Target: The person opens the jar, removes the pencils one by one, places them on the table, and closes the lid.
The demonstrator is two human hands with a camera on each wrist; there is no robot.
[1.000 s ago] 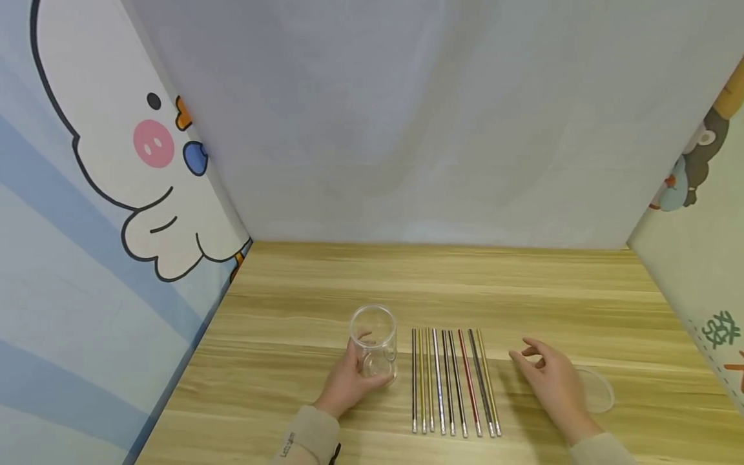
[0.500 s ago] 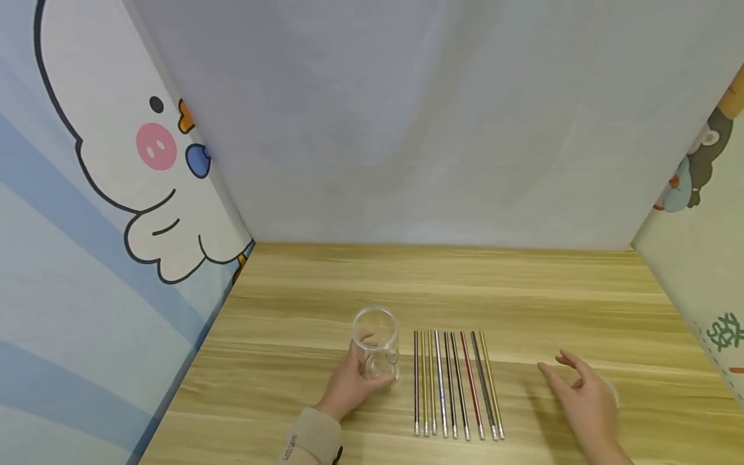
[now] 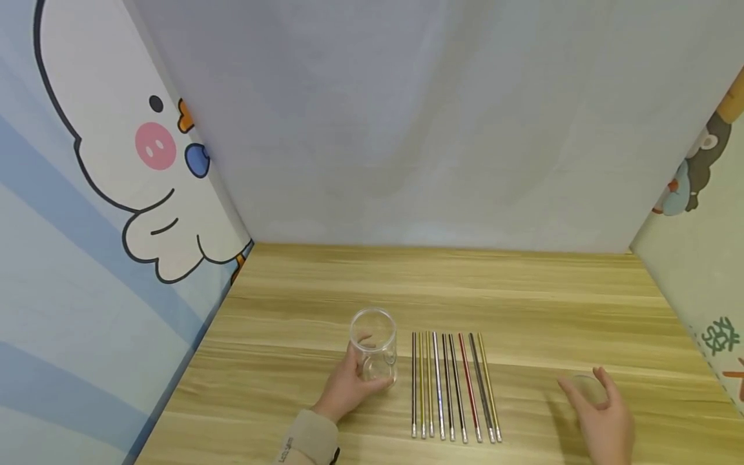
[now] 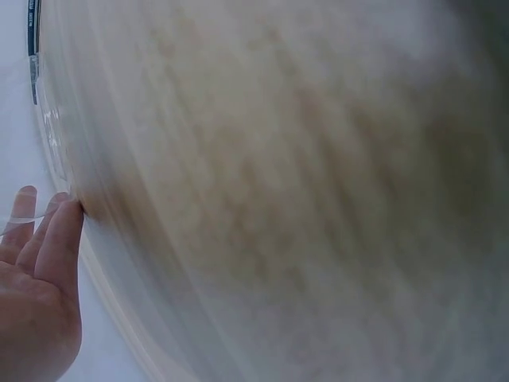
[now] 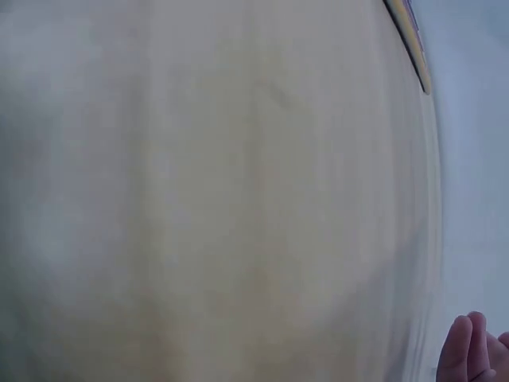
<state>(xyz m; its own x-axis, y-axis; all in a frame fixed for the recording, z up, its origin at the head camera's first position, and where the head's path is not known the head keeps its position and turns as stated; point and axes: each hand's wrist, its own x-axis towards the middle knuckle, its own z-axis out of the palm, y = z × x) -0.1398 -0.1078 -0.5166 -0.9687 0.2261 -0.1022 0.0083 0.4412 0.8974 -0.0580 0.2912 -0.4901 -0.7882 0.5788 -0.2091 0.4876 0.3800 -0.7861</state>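
Note:
My left hand (image 3: 344,390) grips the side of a clear cylindrical jar (image 3: 380,359), which stands upright and open at the top. In the left wrist view the fingers (image 4: 62,247) lie at the jar's see-through wall. Right of the jar, several pencils lie side by side in a row, a red pencil (image 3: 469,387) among them, eraser ends toward me. Farther right, my right hand (image 3: 607,423) is over a clear round lid (image 3: 591,387), thumb and fingers spread to either side of it; whether they touch it I cannot tell. The right wrist view catches only a few fingertips (image 5: 457,350).
The wood-grain table (image 3: 325,284) runs back to a pale grey wall (image 3: 407,129). A blue panel with a white cartoon bird (image 3: 99,129) closes the left side. On the right stands a light panel (image 3: 692,271) with cartoon prints.
My right hand has moved right and toward me, from beside the pencils to the clear lid, and its fingers have spread. The left hand stays on the jar.

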